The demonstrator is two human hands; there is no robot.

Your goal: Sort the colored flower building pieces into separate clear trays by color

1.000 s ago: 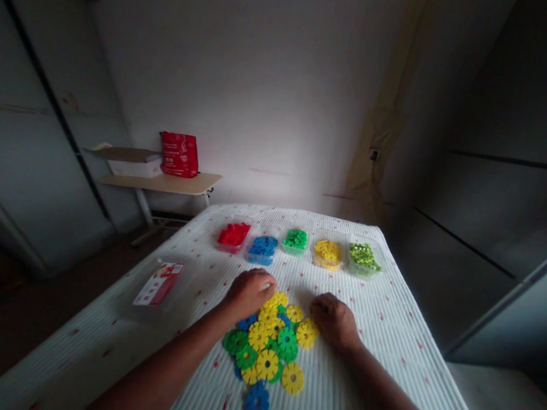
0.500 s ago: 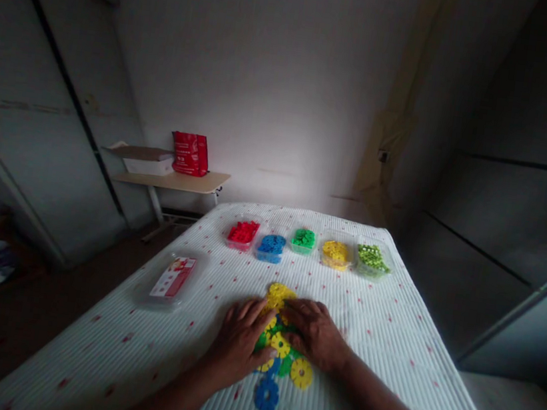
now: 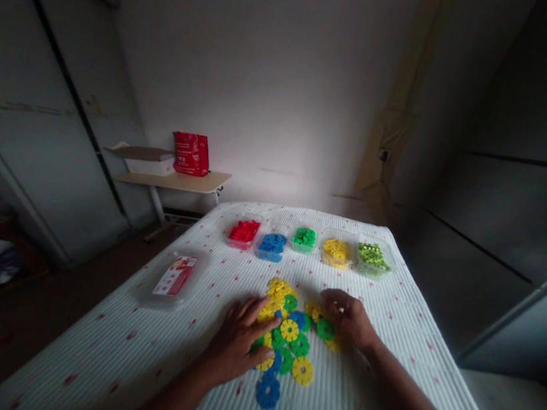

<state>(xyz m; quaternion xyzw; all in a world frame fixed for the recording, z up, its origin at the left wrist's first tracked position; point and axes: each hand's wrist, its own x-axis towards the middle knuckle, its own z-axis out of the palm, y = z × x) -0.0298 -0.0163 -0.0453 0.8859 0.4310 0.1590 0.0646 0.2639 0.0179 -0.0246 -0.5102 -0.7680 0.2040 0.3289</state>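
A loose pile of flat, notched plastic discs in yellow, green and blue (image 3: 289,330) lies on the tablecloth between my hands. My left hand (image 3: 238,341) rests on the left edge of the pile, fingers spread and thumb across some discs. To the right, my right hand (image 3: 352,319) is bent low over a smaller group of discs, with a green disc (image 3: 324,329) and yellow ones at its inner side. Its lower fingers are partly hidden; the discs appear to lie on the cloth. A blue disc (image 3: 268,391) sits at the near end of the pile.
Along the far side stand clear tubs of red pieces (image 3: 244,231), blue pieces (image 3: 272,244), green pieces (image 3: 304,237), yellow pieces (image 3: 336,251) and light-green pieces (image 3: 372,256). A clear labelled container (image 3: 175,276) lies at the left. Behind it, a side table (image 3: 190,182) holds a box and red bag.
My right hand has moved right, away from the pile, and several yellow and green discs have shifted with it. The pile's middle is now uncovered. My left hand has barely moved.
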